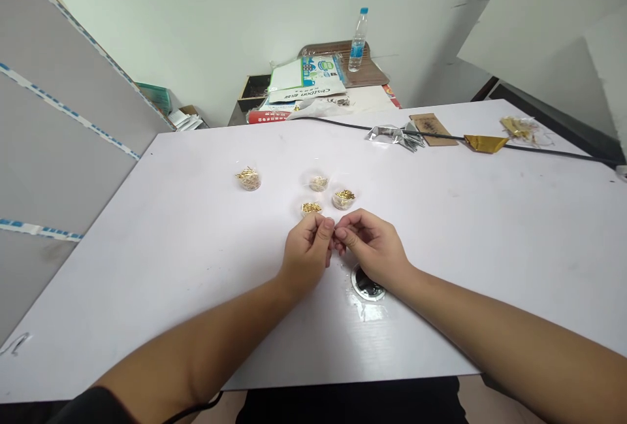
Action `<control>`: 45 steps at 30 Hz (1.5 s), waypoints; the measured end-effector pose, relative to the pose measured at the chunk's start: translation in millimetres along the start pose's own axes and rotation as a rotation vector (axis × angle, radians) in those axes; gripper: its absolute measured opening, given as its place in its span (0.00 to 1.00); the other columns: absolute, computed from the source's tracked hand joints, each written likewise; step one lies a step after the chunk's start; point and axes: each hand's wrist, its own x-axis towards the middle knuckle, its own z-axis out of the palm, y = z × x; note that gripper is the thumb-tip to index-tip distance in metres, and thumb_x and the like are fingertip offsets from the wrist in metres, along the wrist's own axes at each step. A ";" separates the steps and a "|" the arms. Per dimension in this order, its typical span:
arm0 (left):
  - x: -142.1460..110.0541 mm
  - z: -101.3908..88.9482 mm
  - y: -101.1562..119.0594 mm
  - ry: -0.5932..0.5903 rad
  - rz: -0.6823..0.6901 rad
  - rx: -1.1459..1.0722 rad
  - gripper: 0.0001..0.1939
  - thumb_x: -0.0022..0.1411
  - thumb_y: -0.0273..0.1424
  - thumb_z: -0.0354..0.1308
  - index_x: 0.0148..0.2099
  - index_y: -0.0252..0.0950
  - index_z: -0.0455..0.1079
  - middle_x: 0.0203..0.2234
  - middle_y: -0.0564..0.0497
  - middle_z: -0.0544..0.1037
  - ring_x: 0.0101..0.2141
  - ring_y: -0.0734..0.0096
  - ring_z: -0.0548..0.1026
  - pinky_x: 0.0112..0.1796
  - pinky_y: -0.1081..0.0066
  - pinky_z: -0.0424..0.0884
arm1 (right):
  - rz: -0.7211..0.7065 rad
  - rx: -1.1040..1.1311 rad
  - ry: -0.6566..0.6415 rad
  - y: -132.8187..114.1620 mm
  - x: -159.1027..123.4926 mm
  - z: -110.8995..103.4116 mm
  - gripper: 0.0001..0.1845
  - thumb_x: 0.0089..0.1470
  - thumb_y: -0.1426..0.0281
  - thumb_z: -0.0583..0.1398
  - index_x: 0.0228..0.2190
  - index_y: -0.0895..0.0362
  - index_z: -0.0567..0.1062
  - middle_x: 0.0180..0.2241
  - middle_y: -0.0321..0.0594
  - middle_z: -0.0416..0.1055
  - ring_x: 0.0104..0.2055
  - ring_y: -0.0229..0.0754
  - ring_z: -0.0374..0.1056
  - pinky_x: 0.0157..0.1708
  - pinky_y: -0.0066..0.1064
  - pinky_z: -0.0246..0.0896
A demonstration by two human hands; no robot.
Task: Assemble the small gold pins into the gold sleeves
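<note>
My left hand (308,244) and my right hand (375,244) meet over the middle of the white table, fingertips pinched close together. Whatever lies between them is too small to make out. Just beyond my left hand sits a small clear cup of gold metal pins (311,207), partly covered by that hand. Behind it are a second cup with gold pieces (344,198) and a third with finer, paler pieces (319,182). Farther left stands a cup with longer gold pins (249,179). Under my right wrist is a round dark hole with a pale rim (360,292), partly hidden.
A black cable (343,125) crosses the table's far side, past a silver packet (392,136), a brown board (434,130) and gold foil (484,144). Behind the table are papers (313,87) and a water bottle (358,42). A grey partition (59,104) borders the left.
</note>
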 end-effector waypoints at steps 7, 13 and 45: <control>2.5 -5.4 -4.1 -0.116 -0.049 0.025 0.21 0.66 0.47 0.49 0.30 0.35 0.59 0.14 0.58 0.64 0.16 0.81 0.61 0.20 0.78 0.59 | -0.158 -0.344 0.017 6.2 1.8 -4.6 0.10 0.62 0.64 0.55 0.31 0.57 0.67 0.25 0.37 0.70 0.27 0.36 0.67 0.28 0.30 0.62; 3.2 -6.8 -1.9 -0.214 -0.035 -0.010 0.16 0.65 0.42 0.52 0.34 0.34 0.60 0.19 0.56 0.67 0.20 0.80 0.65 0.24 0.77 0.64 | -0.178 -0.383 0.042 3.7 3.2 -9.1 0.09 0.62 0.66 0.55 0.30 0.57 0.66 0.24 0.36 0.68 0.26 0.36 0.65 0.27 0.30 0.61; 1.8 -8.0 -2.8 -0.225 -0.004 -0.124 0.09 0.62 0.33 0.52 0.32 0.33 0.63 0.23 0.54 0.71 0.18 0.83 0.64 0.20 0.79 0.62 | 0.244 0.539 -0.031 0.6 -7.5 6.1 0.12 0.58 0.64 0.61 0.28 0.56 0.67 0.22 0.33 0.63 0.27 0.35 0.62 0.31 0.31 0.64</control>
